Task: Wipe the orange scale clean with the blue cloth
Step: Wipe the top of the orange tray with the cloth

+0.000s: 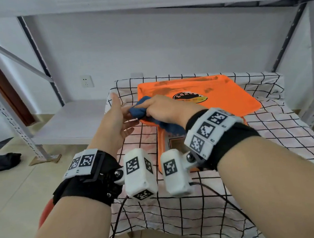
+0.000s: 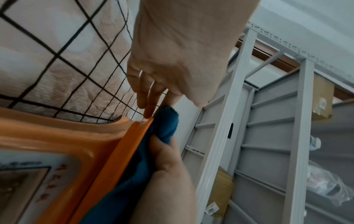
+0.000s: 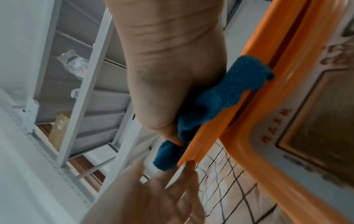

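Observation:
The orange scale [image 1: 218, 100] stands on a checked tablecloth, and its flat platform shows dark smudges toward the far edge. My right hand [image 1: 157, 108] grips a bunched blue cloth [image 1: 139, 109] and presses it on the platform's left rim. In the right wrist view the cloth [image 3: 220, 103] lies along the orange rim [image 3: 254, 84] under my curled fingers. My left hand [image 1: 128, 122] is open with straight fingers just left of the cloth. In the left wrist view its fingertips [image 2: 148, 112] touch the platform's corner [image 2: 138, 127] beside the cloth [image 2: 164, 128].
The checked tablecloth [image 1: 270, 125] covers a small table. Grey metal shelving [image 1: 34, 60] stands left, right and overhead, with a low white shelf [image 1: 70, 122] left of the table. A dark rag [image 1: 2, 162] lies on the floor. Black cables [image 1: 116, 217] hang at the table's front.

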`<state>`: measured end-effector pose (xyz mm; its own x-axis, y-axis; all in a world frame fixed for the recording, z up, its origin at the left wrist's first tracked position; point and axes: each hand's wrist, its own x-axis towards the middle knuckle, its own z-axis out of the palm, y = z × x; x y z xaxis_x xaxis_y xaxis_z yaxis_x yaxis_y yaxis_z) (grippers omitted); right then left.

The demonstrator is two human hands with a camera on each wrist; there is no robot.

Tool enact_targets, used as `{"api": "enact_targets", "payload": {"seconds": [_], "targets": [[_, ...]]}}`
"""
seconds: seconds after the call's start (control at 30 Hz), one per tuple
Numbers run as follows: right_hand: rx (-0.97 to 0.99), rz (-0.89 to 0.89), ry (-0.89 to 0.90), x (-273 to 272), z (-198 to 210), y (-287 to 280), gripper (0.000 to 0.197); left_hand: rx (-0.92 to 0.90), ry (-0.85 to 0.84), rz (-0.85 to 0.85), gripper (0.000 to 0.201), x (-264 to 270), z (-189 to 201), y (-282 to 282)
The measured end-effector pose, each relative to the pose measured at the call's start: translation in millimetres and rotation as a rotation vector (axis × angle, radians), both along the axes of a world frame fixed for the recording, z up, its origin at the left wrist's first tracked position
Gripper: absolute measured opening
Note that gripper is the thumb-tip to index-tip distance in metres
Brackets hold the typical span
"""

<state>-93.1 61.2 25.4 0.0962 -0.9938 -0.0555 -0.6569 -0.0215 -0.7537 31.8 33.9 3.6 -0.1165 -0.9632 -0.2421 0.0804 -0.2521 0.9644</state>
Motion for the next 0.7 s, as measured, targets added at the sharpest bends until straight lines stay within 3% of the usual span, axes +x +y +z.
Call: {"api": "enact_targets", "payload": {"seconds": [0.13,0.3,0.4,0.7], "targets": [[-0.026,-0.038,0.226,-10,8,-10,0.028,0.01,0.056,0.041,0.075,8,3,0],[-0.106,0.086,0.448,-14,7,-4,0.055,-0.052,-0.009,0.116,0.064,16,4,-5],[-0.164,0.196,0.361,-16,1,15,0.054,-0.046,-0.027,0.095,0.061,17,3,-6],[-0.066,0.094,0.169,2,13,-2,0.047,-0.09,-0.132,0.071,0.053,8,1,0]]}}
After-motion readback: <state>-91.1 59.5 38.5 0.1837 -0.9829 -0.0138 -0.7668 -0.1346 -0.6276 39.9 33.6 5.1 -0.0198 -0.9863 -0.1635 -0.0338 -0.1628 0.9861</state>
